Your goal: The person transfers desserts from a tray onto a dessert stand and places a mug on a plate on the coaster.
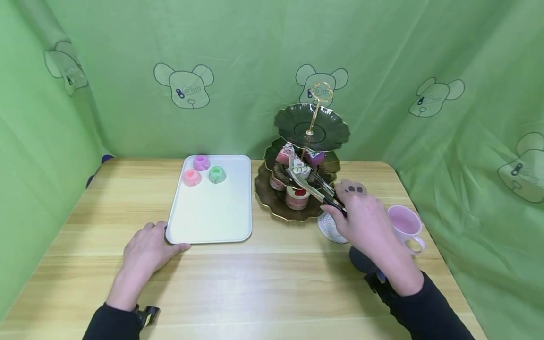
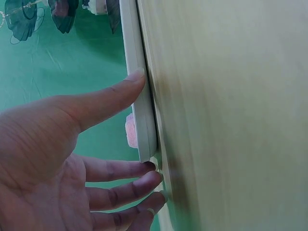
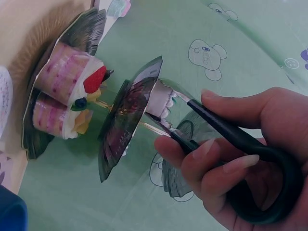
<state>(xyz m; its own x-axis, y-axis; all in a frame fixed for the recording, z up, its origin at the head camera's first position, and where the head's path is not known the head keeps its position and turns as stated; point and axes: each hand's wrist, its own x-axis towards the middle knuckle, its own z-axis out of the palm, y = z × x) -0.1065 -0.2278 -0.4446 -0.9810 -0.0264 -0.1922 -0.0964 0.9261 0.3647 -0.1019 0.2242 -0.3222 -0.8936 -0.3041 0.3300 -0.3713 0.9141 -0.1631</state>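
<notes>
My right hand (image 1: 367, 219) grips black-handled metal tongs (image 3: 222, 124), its fingers and thumb around the handles. Their tips straddle a white-frosted cake piece (image 1: 300, 169) on the middle tier of a dark, gold-rimmed three-tier stand (image 1: 282, 211). Beside that piece are a pink cake (image 1: 284, 155) and a purple cake (image 1: 316, 158). Layered cake cups (image 3: 67, 77) with fruit on top sit on the bottom tier. My left hand (image 1: 146, 248) rests at the near left corner of a white tray (image 1: 208, 212), its thumb along the front edge and its fingers loosely extended by the left side.
Pink, purple and green ring-shaped sweets (image 1: 217, 174) lie at the tray's far left. A speckled coaster (image 1: 331, 229) and a pink mug (image 1: 404, 221) stand by the right forearm, which partly covers a dark round object (image 1: 360, 259). Green curtain (image 1: 250, 71) surrounds the wooden table.
</notes>
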